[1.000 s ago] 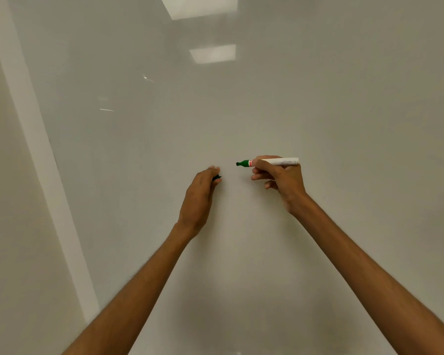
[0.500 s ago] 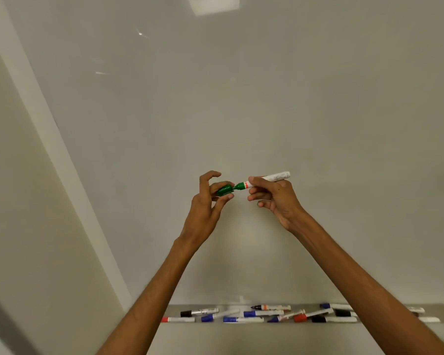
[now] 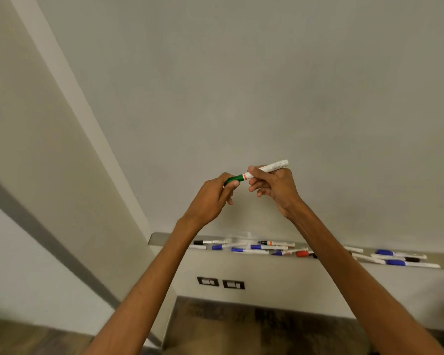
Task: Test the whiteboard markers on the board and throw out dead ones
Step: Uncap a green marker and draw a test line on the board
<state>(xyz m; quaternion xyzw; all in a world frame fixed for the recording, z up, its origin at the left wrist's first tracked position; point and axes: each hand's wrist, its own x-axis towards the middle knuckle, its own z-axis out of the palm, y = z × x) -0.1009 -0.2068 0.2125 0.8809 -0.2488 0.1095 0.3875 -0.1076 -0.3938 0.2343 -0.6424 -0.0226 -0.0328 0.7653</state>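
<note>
My right hand [image 3: 277,188] pinches the white barrel of the green marker [image 3: 267,168] at frame centre. My left hand [image 3: 213,193] curls round its green cap [image 3: 235,178]. The marker's long axis runs lower left to upper right between them. The other markers [image 3: 249,250] lie on the ledge [image 3: 159,238] below.

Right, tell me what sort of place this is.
Probably a meeting room or classroom: a large wall-mounted whiteboard, a ledge below it strewn with markers, and two wall sockets beneath.
</note>
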